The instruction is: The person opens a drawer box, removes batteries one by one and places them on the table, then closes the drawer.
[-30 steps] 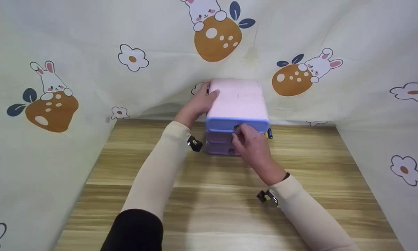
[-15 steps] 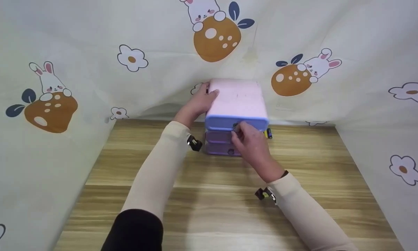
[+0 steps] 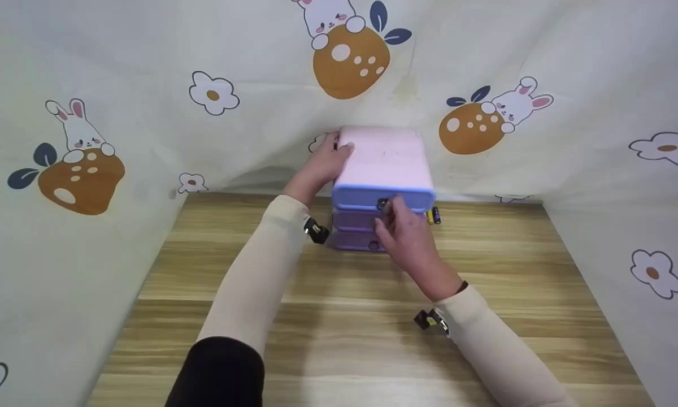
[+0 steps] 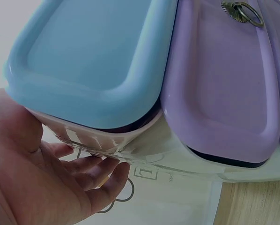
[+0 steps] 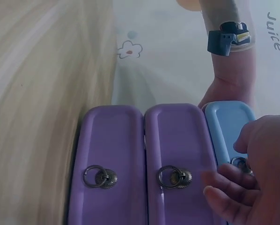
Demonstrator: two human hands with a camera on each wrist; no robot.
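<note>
A small drawer cabinet (image 3: 385, 158) with a pink top stands at the back of the table. Its top drawer front (image 3: 353, 198) is blue; the two below are purple (image 4: 233, 79). My left hand (image 3: 327, 161) grips the cabinet's left side, thumb on the top edge and fingers bent along the side wall (image 4: 102, 178). In front of the blue drawer, my right hand (image 3: 411, 233) has its fingers loosely bent and parted, right beside the metal ring pull (image 3: 382, 203). The ring shows between thumb and fingers in the right wrist view. Purple fronts carry matching ring pulls (image 5: 99, 177).
Small yellow and dark cylinders, like batteries (image 3: 435, 215), lie at the cabinet's right side. The wood-grain table (image 3: 339, 333) runs to a back wall covering (image 3: 260, 135) printed with rabbits and flowers, close behind the cabinet. Printed coverings also border both sides.
My right fingers have parted from their pinch on the ring pull, which now shows more. The blue drawer front sits slightly farther back. My left hand has stayed on the cabinet's side.
</note>
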